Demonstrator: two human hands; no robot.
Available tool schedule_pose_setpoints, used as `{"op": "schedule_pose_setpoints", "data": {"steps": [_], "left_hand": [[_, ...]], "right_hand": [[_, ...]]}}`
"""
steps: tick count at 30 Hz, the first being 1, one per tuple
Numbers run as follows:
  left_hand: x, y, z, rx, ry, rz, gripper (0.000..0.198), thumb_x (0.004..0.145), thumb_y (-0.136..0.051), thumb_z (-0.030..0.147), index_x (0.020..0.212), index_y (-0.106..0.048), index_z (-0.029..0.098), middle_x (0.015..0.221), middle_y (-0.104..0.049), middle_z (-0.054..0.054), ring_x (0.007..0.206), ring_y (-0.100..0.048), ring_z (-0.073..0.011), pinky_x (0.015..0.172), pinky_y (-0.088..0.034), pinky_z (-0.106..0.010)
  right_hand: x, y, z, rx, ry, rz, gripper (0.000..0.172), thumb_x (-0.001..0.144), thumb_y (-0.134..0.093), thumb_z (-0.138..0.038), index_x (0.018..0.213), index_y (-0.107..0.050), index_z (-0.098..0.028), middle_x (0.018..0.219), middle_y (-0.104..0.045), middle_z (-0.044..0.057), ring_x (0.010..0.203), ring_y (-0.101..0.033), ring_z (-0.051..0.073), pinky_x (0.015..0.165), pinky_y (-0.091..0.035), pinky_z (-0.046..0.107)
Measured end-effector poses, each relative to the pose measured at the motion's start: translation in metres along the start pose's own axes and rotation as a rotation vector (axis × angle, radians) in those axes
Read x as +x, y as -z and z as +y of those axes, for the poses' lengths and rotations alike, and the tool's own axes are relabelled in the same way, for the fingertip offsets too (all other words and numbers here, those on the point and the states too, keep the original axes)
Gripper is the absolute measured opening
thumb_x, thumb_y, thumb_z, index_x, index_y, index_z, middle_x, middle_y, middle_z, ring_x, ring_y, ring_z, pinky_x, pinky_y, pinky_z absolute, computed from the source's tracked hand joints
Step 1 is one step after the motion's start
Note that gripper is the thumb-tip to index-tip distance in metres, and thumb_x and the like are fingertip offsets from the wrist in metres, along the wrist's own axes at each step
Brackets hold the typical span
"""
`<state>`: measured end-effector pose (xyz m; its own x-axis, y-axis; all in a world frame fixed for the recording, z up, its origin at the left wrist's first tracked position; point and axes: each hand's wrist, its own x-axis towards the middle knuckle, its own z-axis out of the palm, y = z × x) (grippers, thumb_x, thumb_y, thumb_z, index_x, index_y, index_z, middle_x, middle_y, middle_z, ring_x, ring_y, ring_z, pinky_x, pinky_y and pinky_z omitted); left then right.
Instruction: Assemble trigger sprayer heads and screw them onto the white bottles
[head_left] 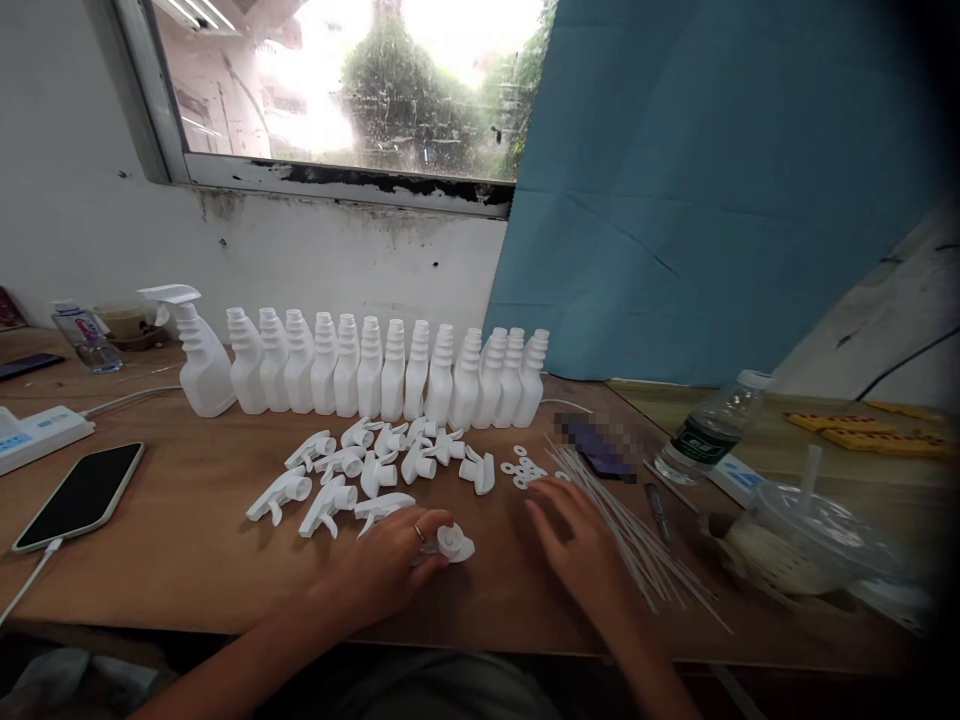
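Note:
My left hand (401, 558) is closed around a white trigger spray head (452, 543), its round collar facing up. Near a small pile of white ring washers (523, 470), my right hand (577, 545) hovers or rests with fingers apart; I cannot tell whether a fingertip touches a washer. Several more trigger spray heads (328, 503) lie loosely in a group ahead of my left hand. Thin white dip tubes (630, 540) are spread in a bundle to the right of my right hand. Behind the spray heads stands a row of white open-necked bottles (394, 370).
One bottle with a spray head fitted (202, 360) ends the row at left. A phone (79, 497) charges beside a power strip (41, 440). At right are a water bottle (709, 430), a lidded cup (787, 540), a dark pen-like tool (657, 512) and another phone (600, 447).

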<state>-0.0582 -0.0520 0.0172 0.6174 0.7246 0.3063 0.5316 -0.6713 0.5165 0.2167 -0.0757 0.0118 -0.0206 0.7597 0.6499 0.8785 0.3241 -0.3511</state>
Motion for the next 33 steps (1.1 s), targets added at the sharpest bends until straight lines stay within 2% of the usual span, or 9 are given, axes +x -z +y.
{"op": "schedule_pose_setpoints", "data": {"steps": [3,6,12,17,21,24,27,30,33], "left_hand": [[0.000,0.001,0.001,0.020,-0.035,-0.024,0.030,0.089,-0.057,0.019,0.118,-0.055,0.026,0.100,-0.061,-0.003,0.092,-0.060,-0.0193,0.083,-0.049,-0.031],[0.001,0.001,0.001,0.015,-0.066,-0.031,0.028,0.090,-0.054,0.018,0.117,-0.055,0.025,0.101,-0.060,-0.004,0.093,-0.059,-0.0192,0.083,-0.049,-0.032],[0.001,0.001,0.002,0.020,-0.077,-0.015,0.026,0.091,-0.053,0.020,0.118,-0.053,0.023,0.101,-0.060,-0.004,0.094,-0.058,-0.0199,0.084,-0.049,-0.033],[0.000,0.000,0.001,0.018,-0.091,-0.009,0.025,0.093,-0.054,0.020,0.117,-0.053,0.023,0.101,-0.060,-0.004,0.095,-0.058,-0.0200,0.085,-0.049,-0.033],[0.001,0.000,-0.001,0.011,-0.103,-0.002,0.022,0.092,-0.055,0.020,0.114,-0.054,0.023,0.103,-0.062,-0.004,0.098,-0.058,-0.0211,0.088,-0.048,-0.035],[0.002,0.001,-0.002,-0.004,-0.103,-0.006,0.022,0.092,-0.055,0.020,0.113,-0.055,0.023,0.102,-0.063,-0.004,0.097,-0.058,-0.0207,0.087,-0.048,-0.035],[0.002,0.003,0.000,-0.020,-0.090,-0.008,0.022,0.092,-0.056,0.021,0.113,-0.056,0.022,0.102,-0.063,-0.003,0.096,-0.059,-0.0204,0.087,-0.049,-0.034],[0.001,0.004,0.002,-0.017,-0.076,-0.009,0.021,0.092,-0.055,0.022,0.113,-0.057,0.021,0.102,-0.063,-0.004,0.096,-0.059,-0.0207,0.086,-0.049,-0.034],[0.001,0.004,0.002,-0.015,-0.077,-0.008,0.022,0.092,-0.055,0.022,0.115,-0.057,0.021,0.103,-0.063,-0.004,0.097,-0.060,-0.0209,0.086,-0.049,-0.034]], "right_hand": [[-0.005,0.017,0.044,-0.504,-0.241,-0.058,0.025,0.088,-0.051,-0.032,0.094,-0.068,-0.016,0.102,-0.067,0.016,0.094,-0.063,0.035,0.082,-0.050,0.050],[-0.014,0.027,0.070,-0.749,-0.385,-0.181,0.032,0.088,-0.052,-0.039,0.093,-0.069,-0.012,0.096,-0.066,0.021,0.089,-0.064,0.038,0.071,-0.050,0.047],[-0.008,0.028,0.072,-0.694,-0.422,-0.231,0.028,0.090,-0.047,-0.028,0.084,-0.071,-0.015,0.087,-0.069,0.017,0.076,-0.067,0.032,0.064,-0.047,0.040],[0.001,0.040,0.075,-0.658,-0.512,-0.242,0.038,0.092,-0.044,-0.034,0.084,-0.076,-0.017,0.082,-0.070,0.017,0.068,-0.066,0.032,0.056,-0.043,0.038],[0.006,0.055,0.074,-0.612,-0.510,-0.094,0.046,0.091,-0.041,-0.039,0.085,-0.078,-0.012,0.089,-0.068,0.022,0.074,-0.065,0.033,0.059,-0.043,0.040],[0.016,0.059,0.054,-0.360,-0.486,0.102,0.041,0.088,-0.045,-0.041,0.090,-0.075,-0.012,0.093,-0.068,0.018,0.083,-0.063,0.032,0.069,-0.046,0.040],[0.030,0.055,0.016,0.179,-0.512,0.207,0.035,0.089,-0.050,-0.048,0.101,-0.067,-0.020,0.072,-0.064,0.005,0.068,-0.059,0.022,0.068,-0.046,0.034],[0.043,0.041,-0.026,0.793,-0.487,0.165,0.028,0.089,-0.057,-0.052,0.096,-0.058,-0.024,0.070,-0.063,0.000,0.062,-0.056,0.017,0.069,-0.047,0.032],[0.052,0.021,-0.059,1.130,-0.478,0.044,0.025,0.082,-0.070,-0.046,0.085,-0.062,-0.023,0.079,-0.066,0.002,0.069,-0.057,0.015,0.071,-0.046,0.029]]}}
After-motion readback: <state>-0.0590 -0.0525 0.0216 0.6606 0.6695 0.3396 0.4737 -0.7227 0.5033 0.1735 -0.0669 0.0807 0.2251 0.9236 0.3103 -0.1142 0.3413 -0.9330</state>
